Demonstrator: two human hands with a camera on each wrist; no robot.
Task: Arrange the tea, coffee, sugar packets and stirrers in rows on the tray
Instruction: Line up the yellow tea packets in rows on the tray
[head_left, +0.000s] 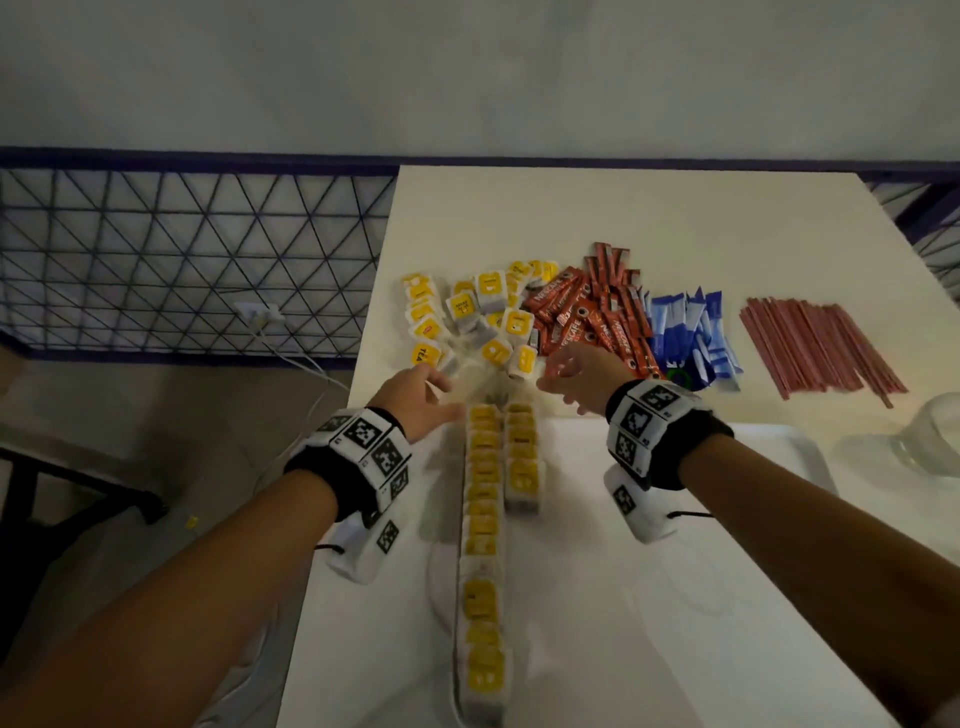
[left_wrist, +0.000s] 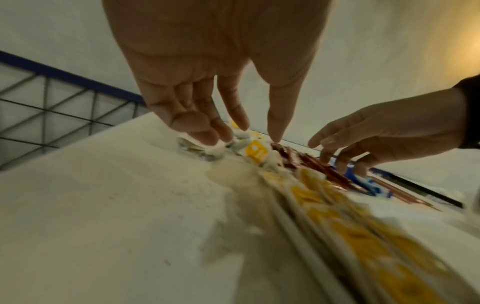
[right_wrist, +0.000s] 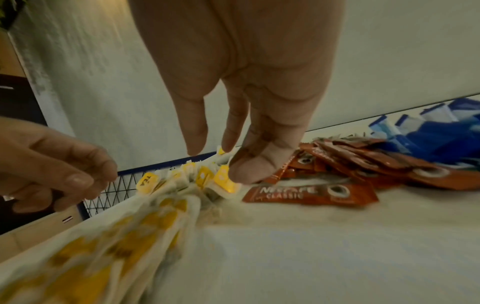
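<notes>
Long row of yellow-labelled white tea bags (head_left: 483, 561): nearest the camera, laid end to end along the left part of the white rectangular tray (head_left: 727, 597); a second, shorter row of tea bags (head_left: 522, 457) lies just beside it, on its right, reaching only part of the way. Left hand (head_left: 421, 395): fingers straight and spread, empty, hovering over the near edge of the loose pile of tea bags (head_left: 478, 322) on the cream table (head_left: 623, 208). Right hand (head_left: 576, 376): fingers loosely extended, holding nothing, poised where that pile meets the heap of red-brown coffee sachets (head_left: 597, 317). Blue-and-white sugar sticks (head_left: 691, 332): heaped to the right of the coffee, off the tray. Thin red stirrers (head_left: 821, 345): fanned bundle further right, off the tray. Clear glass vessel (head_left: 930, 436): at the right edge. Progress, by judgement: early; tea partly arranged, second row unfinished; coffee, sugar and stirrers not yet begun.
</notes>
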